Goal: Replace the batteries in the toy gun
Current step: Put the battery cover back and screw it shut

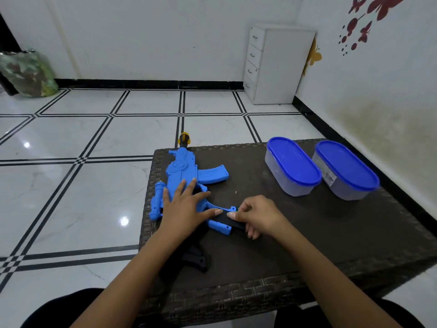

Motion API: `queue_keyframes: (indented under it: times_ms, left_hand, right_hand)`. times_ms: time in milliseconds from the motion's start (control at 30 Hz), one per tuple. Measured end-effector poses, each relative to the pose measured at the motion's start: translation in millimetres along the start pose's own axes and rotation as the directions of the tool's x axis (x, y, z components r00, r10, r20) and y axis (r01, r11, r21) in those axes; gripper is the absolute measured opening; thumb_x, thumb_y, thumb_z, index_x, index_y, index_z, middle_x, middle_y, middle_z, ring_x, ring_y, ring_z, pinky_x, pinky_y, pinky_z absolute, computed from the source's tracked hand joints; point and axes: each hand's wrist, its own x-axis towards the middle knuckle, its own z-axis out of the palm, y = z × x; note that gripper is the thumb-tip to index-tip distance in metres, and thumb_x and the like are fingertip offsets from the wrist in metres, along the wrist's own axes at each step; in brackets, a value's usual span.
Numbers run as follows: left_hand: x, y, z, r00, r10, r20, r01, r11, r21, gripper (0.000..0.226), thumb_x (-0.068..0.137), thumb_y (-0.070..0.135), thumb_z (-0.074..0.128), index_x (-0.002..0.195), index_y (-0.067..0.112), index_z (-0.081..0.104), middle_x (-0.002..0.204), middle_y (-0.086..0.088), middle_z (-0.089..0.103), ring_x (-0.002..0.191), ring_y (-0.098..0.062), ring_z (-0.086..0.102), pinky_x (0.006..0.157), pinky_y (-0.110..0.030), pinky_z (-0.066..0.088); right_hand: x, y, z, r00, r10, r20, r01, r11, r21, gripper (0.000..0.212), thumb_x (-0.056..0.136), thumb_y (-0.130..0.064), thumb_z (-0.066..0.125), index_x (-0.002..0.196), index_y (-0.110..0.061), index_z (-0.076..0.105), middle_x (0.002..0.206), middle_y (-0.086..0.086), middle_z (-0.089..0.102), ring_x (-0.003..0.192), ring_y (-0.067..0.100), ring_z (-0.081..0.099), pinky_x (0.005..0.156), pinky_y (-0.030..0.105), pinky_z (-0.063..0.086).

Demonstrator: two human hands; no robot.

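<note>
dark woven table (307, 245), tiled floor (71, 185), white drawers (279, 65)

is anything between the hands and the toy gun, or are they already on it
Nothing visible is in the way. The left hand rests flat on the toy gun, and the right hand pinches a small part at its grip. The two containers stand apart.

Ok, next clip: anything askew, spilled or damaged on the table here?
Nothing spilled or broken. The toy gun lies flat with its yellow muzzle past the table's far edge. Both blue-lidded tubs stand upright and closed. A tiny pale speck, unidentifiable, lies near the right hand.
</note>
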Motion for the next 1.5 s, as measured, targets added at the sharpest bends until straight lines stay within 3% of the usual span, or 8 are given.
queue_keyframes:
  times_ms: [200, 400, 600, 1067, 1133, 1233, 1333, 1500]
  left_hand:
    - [-1.3, -1.9, -1.0, 1.0, 0.029, -0.006, -0.029, 1.0, 0.008, 0.061, 0.082, 0.064, 0.044, 0.137, 0.04, 0.037, 0.157, 0.005, 0.008, 0.144, -0.018, -0.002, 0.113, -0.05, -0.006]
    - [-3.9, -4.9, -2.7, 0.998, 0.06, 0.009, -0.06, 0.998, 0.015, 0.061, 0.083, 0.064, 0.042, 0.139, 0.04, 0.033, 0.157, 0.006, 0.007, 0.144, -0.017, -0.003, 0.114, -0.047, -0.006]
    - [-3.5, -5.6, -4.8, 0.998, 0.066, 0.022, -0.066, 0.998, 0.011, 0.058, 0.085, 0.062, 0.042, 0.138, 0.041, 0.033, 0.157, 0.007, 0.007, 0.144, -0.016, -0.002, 0.114, -0.047, -0.006]
    - [-2.9, -16.8, -0.4, 0.993, 0.121, 0.006, -0.121, 0.992, 0.025, 0.051, 0.092, 0.055, 0.034, 0.141, 0.04, 0.028, 0.155, 0.014, 0.014, 0.144, -0.013, -0.001, 0.116, -0.044, -0.004]
    - [-4.2, -17.6, 2.1, 0.991, 0.133, -0.006, -0.133, 0.991, 0.014, 0.06, 0.087, 0.066, 0.029, 0.141, 0.041, 0.026, 0.153, 0.018, 0.018, 0.144, -0.011, -0.001, 0.115, -0.044, -0.006]
    - [-6.2, -16.7, 3.2, 0.988, 0.148, -0.033, -0.148, 0.989, 0.0, 0.091, 0.061, 0.08, 0.009, 0.142, 0.041, 0.023, 0.151, 0.02, 0.022, 0.143, -0.008, 0.0, 0.115, -0.041, -0.007]
    - [-7.9, -15.9, 4.2, 0.987, 0.154, -0.038, -0.153, 0.988, 0.025, 0.108, 0.048, 0.09, 0.003, 0.142, 0.042, 0.022, 0.152, 0.018, 0.022, 0.143, -0.01, -0.001, 0.114, -0.04, -0.007]
    - [-4.7, -20.5, 4.4, 0.975, 0.223, 0.021, -0.224, 0.968, 0.112, 0.121, 0.036, 0.095, -0.012, 0.141, 0.045, 0.023, 0.154, 0.01, 0.019, 0.144, -0.017, -0.003, 0.113, -0.049, -0.008]
  right_hand:
    - [-1.4, -3.8, 3.2, 1.0, -0.005, -0.016, 0.005, 1.0, -0.004, 0.022, 0.085, -0.032, 0.065, 0.08, -0.015, 0.052, 0.062, 0.007, 0.062, 0.046, 0.012, 0.058, 0.043, 0.018, 0.048]
    - [-4.0, -1.1, 11.1, 0.997, -0.023, -0.08, 0.031, 0.995, 0.095, 0.027, 0.085, -0.029, 0.066, 0.093, -0.006, 0.055, 0.058, 0.009, 0.06, 0.041, 0.012, 0.056, 0.04, 0.018, 0.048]
    - [-3.0, -3.7, 13.0, 0.996, -0.011, -0.086, 0.022, 0.992, 0.123, 0.031, 0.084, -0.029, 0.066, 0.099, -0.01, 0.047, 0.064, 0.009, 0.061, 0.043, 0.013, 0.055, 0.038, 0.019, 0.047]
    - [5.0, -7.4, 22.7, 0.99, -0.087, -0.108, 0.099, 0.989, 0.109, 0.027, 0.086, -0.027, 0.065, 0.093, -0.011, 0.044, 0.053, 0.007, 0.057, 0.037, 0.014, 0.051, 0.033, 0.02, 0.041]
    - [5.5, -7.5, 21.6, 0.99, -0.1, -0.095, 0.112, 0.985, 0.129, 0.022, 0.089, -0.023, 0.061, 0.095, -0.01, 0.044, 0.054, 0.008, 0.057, 0.038, 0.014, 0.053, 0.033, 0.019, 0.042]
    - [6.0, -7.4, 20.0, 0.992, -0.11, -0.054, 0.117, 0.982, 0.145, 0.017, 0.092, -0.018, 0.056, 0.1, -0.009, 0.044, 0.055, 0.008, 0.057, 0.04, 0.014, 0.054, 0.035, 0.019, 0.042]
    - [8.7, -9.1, 11.7, 0.99, -0.141, -0.022, 0.142, 0.988, 0.057, 0.013, 0.092, -0.019, 0.055, 0.098, -0.01, 0.048, 0.056, 0.006, 0.058, 0.039, 0.012, 0.051, 0.035, 0.019, 0.039]
    - [30.0, 3.5, -25.5, 0.926, -0.179, -0.332, 0.181, 0.983, -0.027, 0.004, 0.088, -0.022, 0.061, 0.089, -0.019, 0.058, 0.071, 0.0, 0.063, 0.063, 0.013, 0.06, 0.062, 0.031, 0.053]
